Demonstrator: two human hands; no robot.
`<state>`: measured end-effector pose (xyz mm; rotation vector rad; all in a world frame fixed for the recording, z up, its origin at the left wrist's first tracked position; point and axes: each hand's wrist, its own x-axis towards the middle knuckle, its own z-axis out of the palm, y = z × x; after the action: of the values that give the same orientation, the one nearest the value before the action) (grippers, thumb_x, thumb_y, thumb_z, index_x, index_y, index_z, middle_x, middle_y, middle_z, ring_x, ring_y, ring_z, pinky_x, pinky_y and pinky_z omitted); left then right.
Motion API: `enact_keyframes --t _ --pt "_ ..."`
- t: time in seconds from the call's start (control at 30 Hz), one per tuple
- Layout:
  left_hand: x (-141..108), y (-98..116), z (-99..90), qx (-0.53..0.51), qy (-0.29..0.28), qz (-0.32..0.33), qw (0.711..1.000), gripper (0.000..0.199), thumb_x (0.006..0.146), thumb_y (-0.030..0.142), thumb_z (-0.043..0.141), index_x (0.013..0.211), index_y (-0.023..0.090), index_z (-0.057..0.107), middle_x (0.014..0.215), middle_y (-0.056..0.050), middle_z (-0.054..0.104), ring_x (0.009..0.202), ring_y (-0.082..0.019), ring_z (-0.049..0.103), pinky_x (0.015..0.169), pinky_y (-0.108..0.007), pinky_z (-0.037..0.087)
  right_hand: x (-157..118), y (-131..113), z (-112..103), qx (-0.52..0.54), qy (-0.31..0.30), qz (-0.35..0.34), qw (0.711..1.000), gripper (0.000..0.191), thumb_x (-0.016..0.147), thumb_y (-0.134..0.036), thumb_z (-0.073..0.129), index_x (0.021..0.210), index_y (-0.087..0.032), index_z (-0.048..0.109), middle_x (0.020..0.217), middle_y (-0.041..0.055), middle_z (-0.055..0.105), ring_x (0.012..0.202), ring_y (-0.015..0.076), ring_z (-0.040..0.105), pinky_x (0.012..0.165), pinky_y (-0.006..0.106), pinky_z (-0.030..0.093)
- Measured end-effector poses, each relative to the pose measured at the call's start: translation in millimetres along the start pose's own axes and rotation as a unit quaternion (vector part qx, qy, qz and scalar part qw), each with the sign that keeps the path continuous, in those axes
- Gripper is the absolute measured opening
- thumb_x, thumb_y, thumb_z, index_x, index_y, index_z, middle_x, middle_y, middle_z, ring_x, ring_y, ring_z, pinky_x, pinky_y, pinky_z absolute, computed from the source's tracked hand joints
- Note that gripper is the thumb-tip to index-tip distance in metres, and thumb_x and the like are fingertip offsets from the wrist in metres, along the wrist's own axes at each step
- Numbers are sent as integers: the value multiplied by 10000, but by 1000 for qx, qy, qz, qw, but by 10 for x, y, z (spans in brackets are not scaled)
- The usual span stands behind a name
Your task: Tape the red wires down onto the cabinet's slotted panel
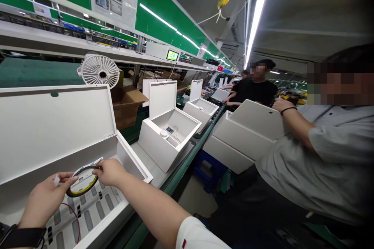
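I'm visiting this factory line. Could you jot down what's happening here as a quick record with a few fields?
Left hand: holds a narrow roll of tape
Right hand: holds the same roll
Under the hands: open white box
Nearby: co-worker with a hand on another white box
Also seen: white desk fan

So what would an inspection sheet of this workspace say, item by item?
Surface: green-edged assembly line carrying white boxes.
Job's things: dark ring with white backing paper, held above the open white box and its perforated panel.
Clutter: cardboard carton and white desk fan beyond the line.
Hands: left hand and right hand both grip the ring.
Cables: thin red wire across the panel.
Surroundings: co-worker in grey shirt handling a white box; another in black.
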<state>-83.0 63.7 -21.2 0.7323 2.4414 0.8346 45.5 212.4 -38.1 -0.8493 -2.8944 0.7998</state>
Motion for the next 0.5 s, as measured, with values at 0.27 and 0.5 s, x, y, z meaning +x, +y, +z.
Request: enact_keyframes --t 0.27,0.5 --pt "-61 97 -24 18 18 -6 1000 389 718 559 519 954 265 614 902 -37 665 925 -261 572 786 -339 409 -30 -13 -39 -2 14 -8 1000 386 838 -473 398 1050 -258 638 942 52 703 870 237 638 698 312 475" --pt "-50 46 -8 37 -7 -1 999 395 729 583 493 939 269 607 867 -34 656 904 -250 565 782 -321 395 -37 -44 -83 11 28 31 999 366 837 -455 403 1017 -254 651 930 52 702 870 227 638 684 289 463"
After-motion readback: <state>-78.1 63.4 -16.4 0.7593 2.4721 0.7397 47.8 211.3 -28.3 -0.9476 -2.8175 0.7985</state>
